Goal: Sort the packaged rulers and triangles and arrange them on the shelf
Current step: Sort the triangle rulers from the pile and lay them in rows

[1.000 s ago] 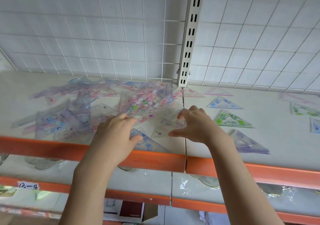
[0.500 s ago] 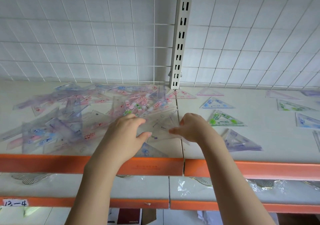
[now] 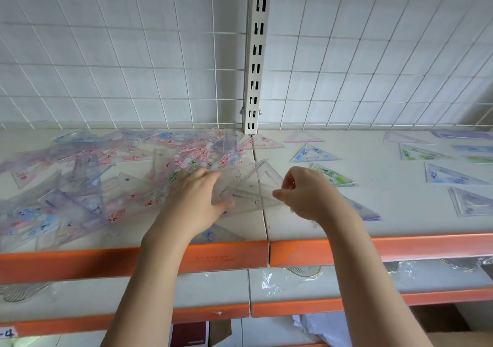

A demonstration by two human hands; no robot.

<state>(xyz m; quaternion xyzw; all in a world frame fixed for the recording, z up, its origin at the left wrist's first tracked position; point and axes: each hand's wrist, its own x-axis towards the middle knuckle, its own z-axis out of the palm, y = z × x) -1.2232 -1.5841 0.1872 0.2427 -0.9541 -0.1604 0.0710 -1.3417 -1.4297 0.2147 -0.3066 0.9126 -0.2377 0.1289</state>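
White wire grid panel [image 3: 133,53] behind; slotted upright post [image 3: 256,53]; plastic-wrapped items on lower shelf [image 3: 306,272].

Just one view here, a wide-angle head cam. It looks forward and slightly down onto the shelf [image 3: 346,229] from close range, with the wire grid backing [image 3: 133,53] filling the top and the lower shelves [image 3: 218,288] visible underneath.

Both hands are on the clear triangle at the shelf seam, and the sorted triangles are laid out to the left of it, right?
Not quite. The head view shows the left hand and right hand on the clear triangle, but the sorted triangles lie to its right; the left side holds the unsorted pile.
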